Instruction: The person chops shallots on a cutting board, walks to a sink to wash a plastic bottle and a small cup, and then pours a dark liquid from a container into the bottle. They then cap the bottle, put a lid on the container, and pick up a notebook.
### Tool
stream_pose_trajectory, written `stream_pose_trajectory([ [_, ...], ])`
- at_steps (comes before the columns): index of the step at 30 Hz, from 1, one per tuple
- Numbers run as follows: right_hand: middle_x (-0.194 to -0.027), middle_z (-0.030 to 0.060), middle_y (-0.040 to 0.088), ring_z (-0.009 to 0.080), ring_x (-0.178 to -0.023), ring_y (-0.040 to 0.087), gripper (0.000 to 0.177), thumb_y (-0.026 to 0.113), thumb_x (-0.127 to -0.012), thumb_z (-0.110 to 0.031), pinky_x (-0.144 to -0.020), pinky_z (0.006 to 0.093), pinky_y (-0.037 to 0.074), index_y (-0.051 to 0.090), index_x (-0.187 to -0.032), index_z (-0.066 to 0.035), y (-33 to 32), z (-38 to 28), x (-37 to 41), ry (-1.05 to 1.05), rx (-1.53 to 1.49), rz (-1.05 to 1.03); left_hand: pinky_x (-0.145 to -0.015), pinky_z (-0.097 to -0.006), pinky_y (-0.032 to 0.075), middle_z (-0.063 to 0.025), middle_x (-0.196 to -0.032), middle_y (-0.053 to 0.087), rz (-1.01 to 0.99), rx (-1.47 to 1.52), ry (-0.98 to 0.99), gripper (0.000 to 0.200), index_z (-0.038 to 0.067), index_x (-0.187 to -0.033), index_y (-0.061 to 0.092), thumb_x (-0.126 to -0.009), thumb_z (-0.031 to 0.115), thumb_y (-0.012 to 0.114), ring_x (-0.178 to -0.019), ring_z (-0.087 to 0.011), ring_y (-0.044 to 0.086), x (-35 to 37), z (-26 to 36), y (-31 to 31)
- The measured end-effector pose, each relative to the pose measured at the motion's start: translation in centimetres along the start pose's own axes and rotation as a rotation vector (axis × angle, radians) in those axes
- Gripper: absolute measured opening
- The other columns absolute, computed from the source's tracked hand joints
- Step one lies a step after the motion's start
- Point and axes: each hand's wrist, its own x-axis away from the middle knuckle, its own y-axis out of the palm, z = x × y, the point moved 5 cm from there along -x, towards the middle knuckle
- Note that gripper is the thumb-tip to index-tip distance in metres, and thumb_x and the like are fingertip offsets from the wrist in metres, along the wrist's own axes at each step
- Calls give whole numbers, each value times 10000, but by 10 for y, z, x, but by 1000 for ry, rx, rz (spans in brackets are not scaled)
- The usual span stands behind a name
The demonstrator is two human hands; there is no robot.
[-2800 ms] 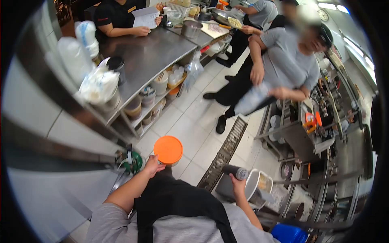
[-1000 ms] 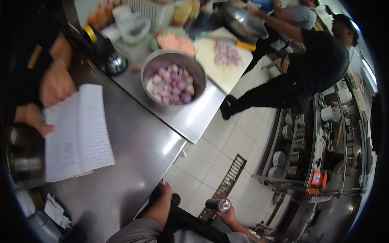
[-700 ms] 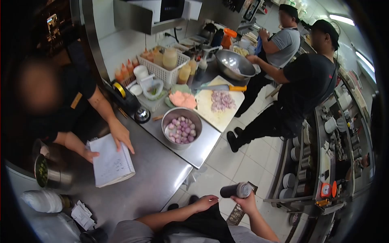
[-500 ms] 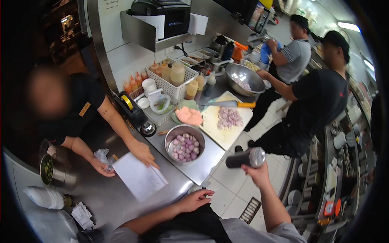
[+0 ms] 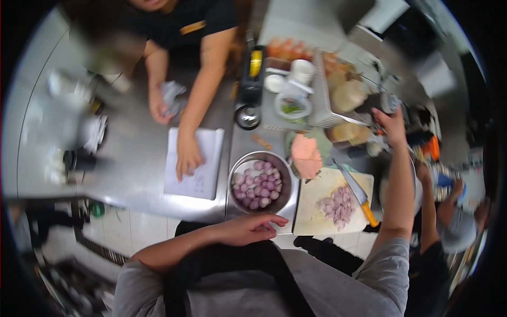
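My right hand [image 5: 390, 126] is closed around a dark bottle with a clear lid [image 5: 376, 101], held by the right end of the white basket [image 5: 321, 98] of sauce bottles. My left hand [image 5: 252, 228] hovers in front of my apron, fingers loosely spread and holding nothing. Just beyond it stands a metal pot [image 5: 233, 171] of peeled shallots [image 5: 259, 187]. To the right, a white cutting board [image 5: 307, 214] carries chopped shallots [image 5: 338, 207] and a knife [image 5: 355, 185] with a yellow handle.
Across the counter [image 5: 127, 164], another person's hand [image 5: 189, 156] rests on a white notepad [image 5: 208, 174]; their other hand holds crumpled clear plastic [image 5: 171, 95]. A pink crumpled cloth-like thing [image 5: 306, 156] lies behind the board. A call bell [image 5: 248, 116] stands nearby. Co-workers are at far right.
My right hand has carried the dark bottle from above the floor over to the basket. The view has swung left and down. The other person's hand remains on the notepad.
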Motion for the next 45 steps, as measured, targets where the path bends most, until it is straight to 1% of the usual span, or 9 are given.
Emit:
stream_pose_trajectory([
  [12,-935,97,678,137,-701,607,622,858,-669,-127,-575,275,498,589,-1206,32,53,29,-75,-16,515,-508,-1080,-364,381,-194,-1385,468,156,-227,106,540,15,-1444,393,-1048,376,459,-1297,-288,474,-67,-12,41],
  [18,-991,92,662,142,-737,624,642,834,-691,-111,-568,280,515,563,-1255,31,42,29,-59,136,491,-529,-865,-432,509,-217,-1247,555,383,-1243,97,380,-80,-1174,612,-872,148,580,-1106,-300,590,-148,36,32],
  [22,-1086,64,639,128,-798,624,580,786,-764,-65,-645,262,512,561,-1296,-14,12,18,-41,-122,526,-311,-670,-443,501,-158,-1152,594,891,-1717,-355,303,-30,-1066,688,-835,146,601,-1034,-306,604,-226,7,-18],
  [26,-1076,28,623,105,-837,612,442,708,-865,-37,-714,235,490,593,-1289,-81,12,-52,53,-415,357,27,-718,-466,536,-157,-1164,637,833,-1549,-487,329,15,-1120,691,-817,119,616,-1033,-307,641,-249,1,-50],
  [30,-1062,27,637,101,-902,618,309,629,-934,-46,-763,256,536,609,-1242,-62,76,-39,141,-230,-92,-232,-756,-428,534,-84,-1067,718,917,-1132,-513,221,94,-941,765,-785,244,719,-1038,-289,673,-280,-27,-110],
  [34,-1081,89,668,158,-979,651,268,538,-963,-22,-828,298,554,620,-1217,-7,141,50,149,-52,-244,-273,-806,-407,530,-91,-1078,722,861,-1145,-469,202,107,-956,755,-782,201,716,-1032,-253,684,-220,36,-63],
  [37,-1166,189,658,297,-1056,652,313,575,-930,-60,-903,360,527,614,-1234,7,167,61,158,-263,58,-199,-824,-437,512,-109,-1066,704,377,-1785,-287,297,82,-1088,692,-806,175,679,-1001,-283,668,-195,41,-9],
  [40,-1217,265,624,417,-1153,595,433,652,-836,-98,-986,423,482,605,-1252,15,198,66,172,-774,250,-113,-806,-417,517,-84,-1088,677,710,-1499,205,308,83,-1097,675,-811,195,696,-998,-274,646,-109,89,19],
  [45,-1108,160,664,353,-988,618,257,650,-810,-62,-872,410,517,719,-1057,-77,216,64,156,-468,436,-63,-828,-413,523,-54,-1056,657,1071,-1184,339,199,138,-1037,691,-841,165,675,-964,-302,623,36,79,-38],
])
